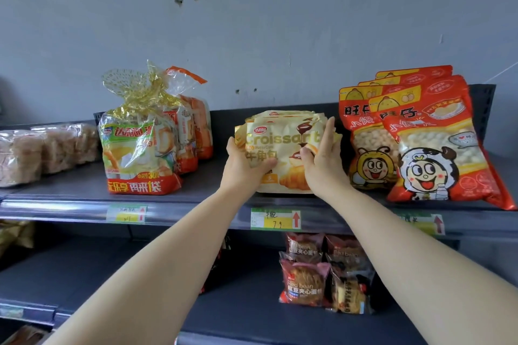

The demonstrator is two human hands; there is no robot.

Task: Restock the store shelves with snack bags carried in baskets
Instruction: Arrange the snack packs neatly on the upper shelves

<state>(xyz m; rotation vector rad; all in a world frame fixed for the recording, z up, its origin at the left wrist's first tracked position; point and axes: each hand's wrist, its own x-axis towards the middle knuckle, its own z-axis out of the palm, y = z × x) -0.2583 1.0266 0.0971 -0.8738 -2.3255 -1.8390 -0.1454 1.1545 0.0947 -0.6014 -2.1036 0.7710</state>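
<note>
A yellow croissant bag (283, 138) stands upright at the middle of the top shelf (70, 190), with more of the same bags stacked behind it. My left hand (245, 161) grips its left side, thumb across the front. My right hand (322, 157) presses on its right side, fingers reaching up past the bag's top edge. Both arms stretch up from below. No basket is in view.
Gold-tied bread bags (140, 145) stand to the left, and wrapped loaves (42, 152) lie at the far left. Red snack bags (431, 137) lean to the right, close to my right hand. Red bean bread packs (322, 274) sit on the lower shelf. Price tags (276, 218) line the shelf edge.
</note>
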